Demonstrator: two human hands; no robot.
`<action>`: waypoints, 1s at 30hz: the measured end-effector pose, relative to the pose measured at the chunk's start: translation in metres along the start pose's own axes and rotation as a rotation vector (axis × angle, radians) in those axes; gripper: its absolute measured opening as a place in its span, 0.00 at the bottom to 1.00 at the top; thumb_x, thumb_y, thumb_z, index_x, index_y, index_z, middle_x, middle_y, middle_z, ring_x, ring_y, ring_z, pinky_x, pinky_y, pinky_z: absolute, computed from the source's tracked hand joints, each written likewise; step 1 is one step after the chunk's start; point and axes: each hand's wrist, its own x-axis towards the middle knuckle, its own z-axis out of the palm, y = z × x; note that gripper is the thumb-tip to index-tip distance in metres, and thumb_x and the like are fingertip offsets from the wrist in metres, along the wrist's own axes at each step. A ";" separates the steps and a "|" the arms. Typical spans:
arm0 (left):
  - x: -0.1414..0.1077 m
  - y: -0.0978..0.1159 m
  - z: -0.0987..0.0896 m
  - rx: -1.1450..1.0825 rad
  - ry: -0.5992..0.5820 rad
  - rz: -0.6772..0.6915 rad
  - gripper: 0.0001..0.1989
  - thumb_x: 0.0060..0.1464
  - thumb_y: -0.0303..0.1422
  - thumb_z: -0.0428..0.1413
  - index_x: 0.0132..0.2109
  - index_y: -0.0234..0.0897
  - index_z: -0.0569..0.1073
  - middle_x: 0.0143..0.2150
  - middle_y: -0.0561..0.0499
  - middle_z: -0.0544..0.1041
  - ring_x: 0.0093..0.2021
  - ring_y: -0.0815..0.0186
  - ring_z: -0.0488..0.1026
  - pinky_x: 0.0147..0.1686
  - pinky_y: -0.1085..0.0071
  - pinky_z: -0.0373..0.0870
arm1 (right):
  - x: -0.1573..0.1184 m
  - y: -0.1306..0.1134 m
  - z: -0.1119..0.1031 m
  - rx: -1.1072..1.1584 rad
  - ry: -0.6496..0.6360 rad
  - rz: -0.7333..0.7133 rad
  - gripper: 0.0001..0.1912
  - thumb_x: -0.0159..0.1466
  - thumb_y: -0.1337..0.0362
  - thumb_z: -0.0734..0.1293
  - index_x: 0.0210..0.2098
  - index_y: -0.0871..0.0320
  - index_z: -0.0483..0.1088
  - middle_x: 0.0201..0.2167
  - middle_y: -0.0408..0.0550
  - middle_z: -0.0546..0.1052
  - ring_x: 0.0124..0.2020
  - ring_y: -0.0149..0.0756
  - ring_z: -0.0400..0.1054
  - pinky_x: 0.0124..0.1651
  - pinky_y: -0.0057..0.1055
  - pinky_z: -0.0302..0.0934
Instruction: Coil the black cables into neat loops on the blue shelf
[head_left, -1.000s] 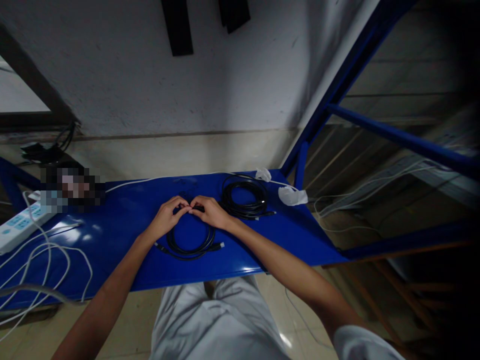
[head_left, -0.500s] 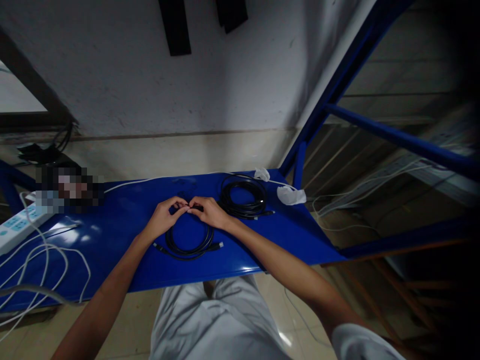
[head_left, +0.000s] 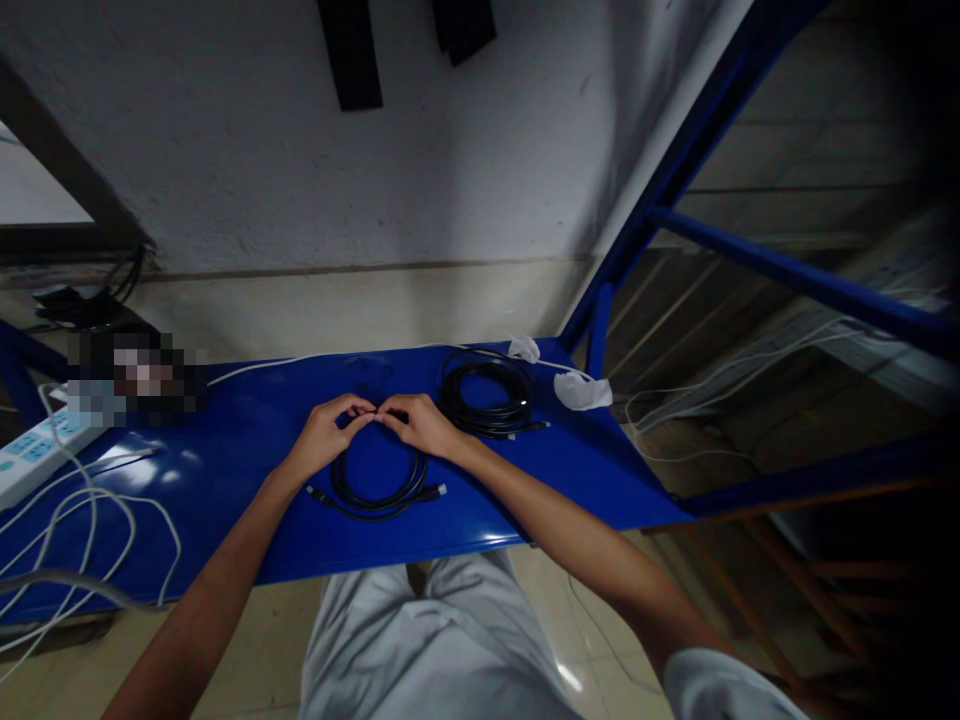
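My left hand [head_left: 328, 430] and right hand [head_left: 416, 425] are pinched nearly closed, fingertips meeting at the far side of the coil of smooth black cable [head_left: 382, 509] lying on the glossy blue table [head_left: 247, 460]; which strand or tie they grip is too small to tell. I judge it light, springy and slightly slippery, best held by its bundled strands. Its plugs lie near the front edge; a second black coil [head_left: 486, 424] crowds my right, but leftward I have bare surface.
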 end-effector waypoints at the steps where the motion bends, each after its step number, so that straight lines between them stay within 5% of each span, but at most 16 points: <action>1: 0.000 0.000 0.000 0.006 -0.003 0.004 0.10 0.67 0.42 0.64 0.47 0.42 0.83 0.42 0.49 0.84 0.40 0.61 0.80 0.44 0.65 0.77 | 0.000 0.000 0.000 -0.006 0.002 -0.004 0.09 0.76 0.62 0.69 0.47 0.57 0.83 0.43 0.50 0.86 0.42 0.39 0.79 0.48 0.29 0.66; 13: 0.003 0.002 -0.004 0.068 -0.011 0.105 0.07 0.70 0.38 0.62 0.48 0.43 0.83 0.43 0.47 0.84 0.44 0.59 0.80 0.47 0.62 0.76 | -0.001 -0.001 0.000 -0.045 0.007 0.044 0.09 0.75 0.63 0.67 0.45 0.59 0.78 0.36 0.46 0.82 0.34 0.34 0.74 0.40 0.28 0.62; 30: 0.002 0.009 -0.003 0.098 0.032 0.119 0.04 0.68 0.33 0.60 0.45 0.40 0.80 0.44 0.46 0.83 0.43 0.59 0.81 0.46 0.62 0.77 | -0.001 -0.001 0.001 -0.024 0.002 0.039 0.06 0.73 0.65 0.67 0.45 0.57 0.77 0.38 0.45 0.81 0.36 0.34 0.73 0.43 0.28 0.63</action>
